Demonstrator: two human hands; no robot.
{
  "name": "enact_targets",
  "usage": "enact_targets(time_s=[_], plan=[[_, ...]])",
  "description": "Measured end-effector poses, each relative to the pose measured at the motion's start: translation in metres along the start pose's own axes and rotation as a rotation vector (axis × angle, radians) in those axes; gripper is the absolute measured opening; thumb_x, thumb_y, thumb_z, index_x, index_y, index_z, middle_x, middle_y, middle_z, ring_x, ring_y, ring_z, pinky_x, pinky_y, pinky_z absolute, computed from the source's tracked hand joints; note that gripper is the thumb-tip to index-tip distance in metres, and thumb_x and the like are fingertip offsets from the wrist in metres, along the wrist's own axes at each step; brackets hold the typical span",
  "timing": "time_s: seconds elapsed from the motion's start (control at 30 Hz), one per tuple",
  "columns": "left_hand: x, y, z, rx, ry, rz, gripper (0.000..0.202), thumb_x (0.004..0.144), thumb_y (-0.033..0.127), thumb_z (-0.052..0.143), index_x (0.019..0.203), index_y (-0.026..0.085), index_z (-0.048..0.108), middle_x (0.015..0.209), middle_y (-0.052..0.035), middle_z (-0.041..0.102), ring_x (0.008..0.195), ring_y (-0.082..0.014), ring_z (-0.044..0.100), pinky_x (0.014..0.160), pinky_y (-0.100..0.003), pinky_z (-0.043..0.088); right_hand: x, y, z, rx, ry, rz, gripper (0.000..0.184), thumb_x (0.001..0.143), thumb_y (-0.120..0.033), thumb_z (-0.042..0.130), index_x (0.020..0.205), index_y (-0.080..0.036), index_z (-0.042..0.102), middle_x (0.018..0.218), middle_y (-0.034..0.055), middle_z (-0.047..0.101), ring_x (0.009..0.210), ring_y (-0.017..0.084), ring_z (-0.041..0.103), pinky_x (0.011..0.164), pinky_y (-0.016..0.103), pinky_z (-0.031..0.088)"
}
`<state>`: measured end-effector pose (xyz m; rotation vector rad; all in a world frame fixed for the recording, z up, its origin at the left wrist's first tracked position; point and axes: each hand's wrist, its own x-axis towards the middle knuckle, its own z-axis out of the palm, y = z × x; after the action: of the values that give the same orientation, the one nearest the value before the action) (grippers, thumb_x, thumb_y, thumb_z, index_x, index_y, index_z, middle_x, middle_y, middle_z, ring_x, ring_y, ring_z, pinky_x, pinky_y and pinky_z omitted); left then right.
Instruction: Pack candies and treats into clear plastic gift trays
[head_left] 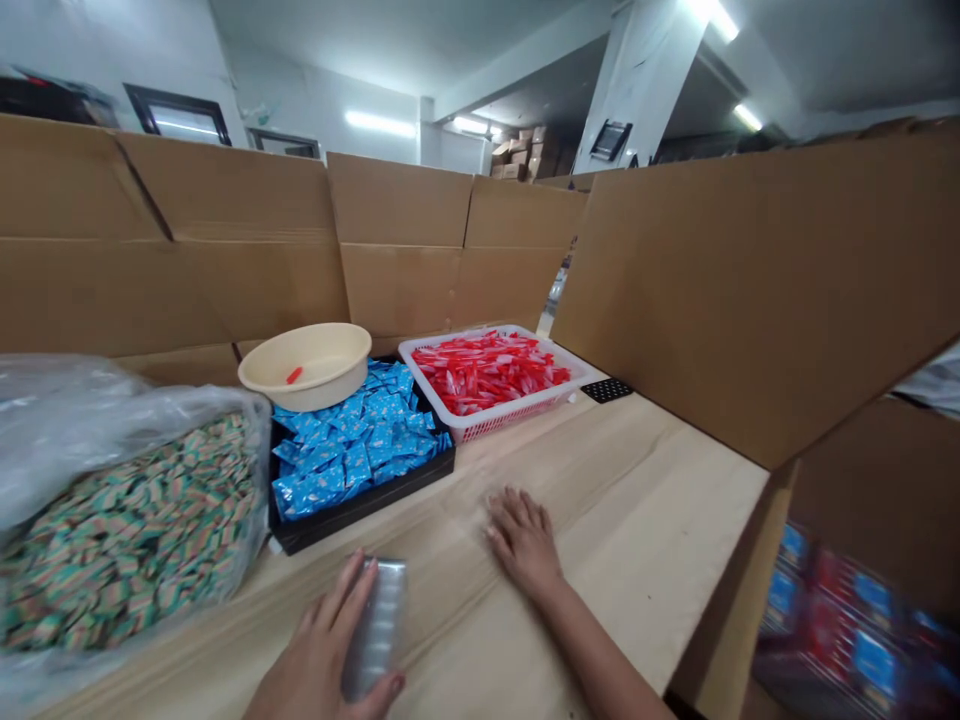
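Note:
My left hand (322, 645) is around a small, clear, ridged plastic tray (377, 620) at the table's near side. Its fingers lie along the tray's left edge and the thumb is at the near right corner. Palm down on the wooden table, my right hand (523, 540) has its fingers spread and nothing in it. Beyond my left hand stands a black tray (367, 505) of small blue packets (360, 440). Farther back, a white basket (487, 418) holds many red and clear plastic pieces (487, 370), too small to name exactly.
On the left, a clear plastic bag (150, 400) holds striped green and orange pieces (142, 540). A cream basin (337, 375) with one red piece (294, 375) rests over the black tray. Cardboard walls (405, 290) border the table. Red and blue packages (847, 620) are at lower right.

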<state>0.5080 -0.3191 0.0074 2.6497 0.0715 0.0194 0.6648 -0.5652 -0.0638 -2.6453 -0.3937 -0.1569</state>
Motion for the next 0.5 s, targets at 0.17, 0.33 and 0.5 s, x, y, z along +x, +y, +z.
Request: enact_targets(time_s=[0.17, 0.33, 0.5], plan=[[0.002, -0.002, 0.0, 0.024, -0.044, -0.052, 0.075, 0.063, 0.047, 0.054, 0.13, 0.023, 0.03, 0.139, -0.0033, 0.017, 0.123, -0.027, 0.028, 0.099, -0.038, 0.03, 0.013, -0.009, 0.008, -0.082, 0.109, 0.115, 0.048, 0.075, -0.044, 0.047, 0.117, -0.021, 0.049, 0.129, 0.0136, 0.037, 0.12, 0.034, 0.023, 0.095, 0.052, 0.009], [0.009, 0.016, -0.001, 0.031, -0.112, -0.08, 0.081, 0.062, 0.047, 0.056, 0.131, 0.018, 0.027, 0.14, -0.0062, 0.015, 0.124, -0.0273, 0.026, 0.1, -0.038, 0.027, -0.016, -0.069, 0.005, 0.719, -0.009, 0.161, 0.039, 0.071, -0.052, 0.046, 0.089, -0.019, 0.055, 0.084, 0.01, 0.058, 0.081, 0.024, 0.052, 0.073, 0.038, 0.039], [0.01, 0.022, -0.006, 0.01, -0.1, -0.064, 0.082, 0.062, 0.049, 0.056, 0.131, 0.018, 0.025, 0.141, -0.0065, 0.015, 0.123, -0.0281, 0.027, 0.098, -0.039, 0.03, -0.064, -0.135, 0.017, 1.622, -0.482, 0.284, 0.035, 0.061, -0.049, 0.063, 0.062, -0.021, 0.042, 0.049, -0.0069, 0.038, 0.042, 0.007, 0.034, 0.043, 0.018, 0.027]])
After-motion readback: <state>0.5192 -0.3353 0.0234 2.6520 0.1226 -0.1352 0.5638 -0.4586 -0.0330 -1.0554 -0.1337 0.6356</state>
